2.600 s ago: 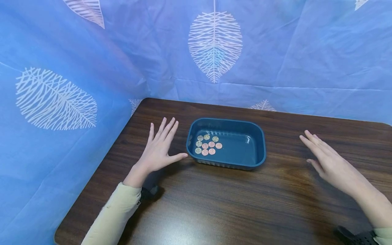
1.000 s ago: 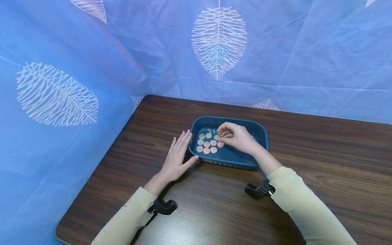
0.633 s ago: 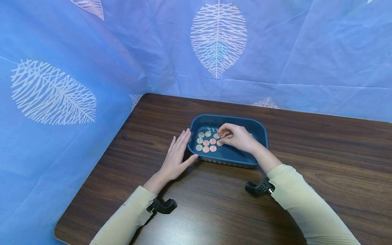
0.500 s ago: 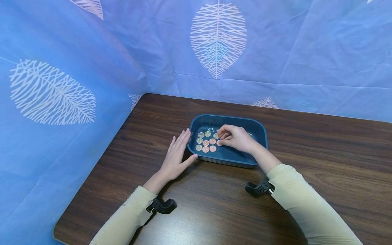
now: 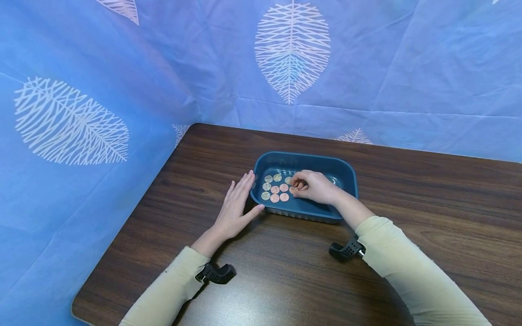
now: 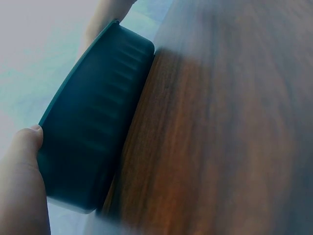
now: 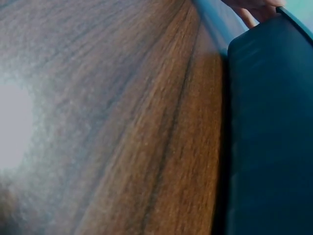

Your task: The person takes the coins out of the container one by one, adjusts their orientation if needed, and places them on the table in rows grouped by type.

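Observation:
A dark blue rectangular tray point(image 5: 342, 181) stands on the table. Several brass-coloured coins point(image 5: 267, 186) and several copper-coloured coins point(image 5: 275, 198) lie in rows in its left part. My left hand point(image 5: 233, 213) rests along the tray's left end with straight fingers, its thumb at the near left corner. In the left wrist view this thumb point(image 6: 27, 147) touches the rim. Inside the tray my right hand point(image 5: 316, 186) has bent fingers, with thumb and fingertips on either side of the rightmost copper coin point(image 5: 293, 189). The right wrist view shows the tray's outer wall point(image 7: 274, 137), which hides the coins.
A dark wood-grain table point(image 5: 285, 271) bears the tray near its far side. Blue cloth point(image 5: 212, 54) with white leaf prints hangs behind and to the left. Each wrist wears a black device, one on the left point(image 5: 218, 274) and one on the right point(image 5: 344, 250).
Both hands came in from the sides, the left to the tray's end and the right over the coins. Lately the right fingers have lowered and closed about the rightmost copper coin.

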{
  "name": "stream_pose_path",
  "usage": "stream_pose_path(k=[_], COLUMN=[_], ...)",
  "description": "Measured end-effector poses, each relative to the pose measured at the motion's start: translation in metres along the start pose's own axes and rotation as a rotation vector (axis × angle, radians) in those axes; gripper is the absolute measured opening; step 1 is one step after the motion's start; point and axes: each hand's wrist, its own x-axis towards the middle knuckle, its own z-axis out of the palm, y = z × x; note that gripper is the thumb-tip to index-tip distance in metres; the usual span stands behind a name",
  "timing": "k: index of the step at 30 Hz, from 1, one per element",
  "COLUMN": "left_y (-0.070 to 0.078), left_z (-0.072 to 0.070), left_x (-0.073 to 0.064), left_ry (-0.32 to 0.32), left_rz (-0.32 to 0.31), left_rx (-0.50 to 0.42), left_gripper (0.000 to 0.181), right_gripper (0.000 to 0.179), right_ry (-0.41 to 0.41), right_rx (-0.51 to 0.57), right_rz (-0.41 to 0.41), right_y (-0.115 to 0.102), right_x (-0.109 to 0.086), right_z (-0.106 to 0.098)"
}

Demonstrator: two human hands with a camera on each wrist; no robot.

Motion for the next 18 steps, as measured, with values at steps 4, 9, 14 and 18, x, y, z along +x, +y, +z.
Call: stream_pose_path(k=[4, 9, 14, 18], left_y=[-0.0006, -0.0013, -0.0006, -0.0004], left_z=[0.0006, 0.0007, 0.0007, 0.0007], left_x=[0.0002, 0.0001, -0.0002, -0.0002], left_ry=[0.001, 0.002, 0.006, 0.007], left_rz=[0.004, 0.010, 0.009, 0.006], left_rx=[-0.002, -0.005, -0.017, -0.020], left_gripper=[0.081, 0.081, 0.081, 0.081], right_gripper=[0.022, 0.019, 0.016, 0.016], right_ry=[0.007, -0.001, -0.021, -0.035], right_rx=[-0.032, -0.057, -0.034, -0.028], right_rz=[-0.024, -0.023, -0.015, 0.008], right_y=[0.0019, 0.0031, 0.0034, 0.0038], right_x=[0.0001, -0.0001, -0.0002, -0.0001], right_z=[0.0000, -0.0004, -0.0018, -0.0015])
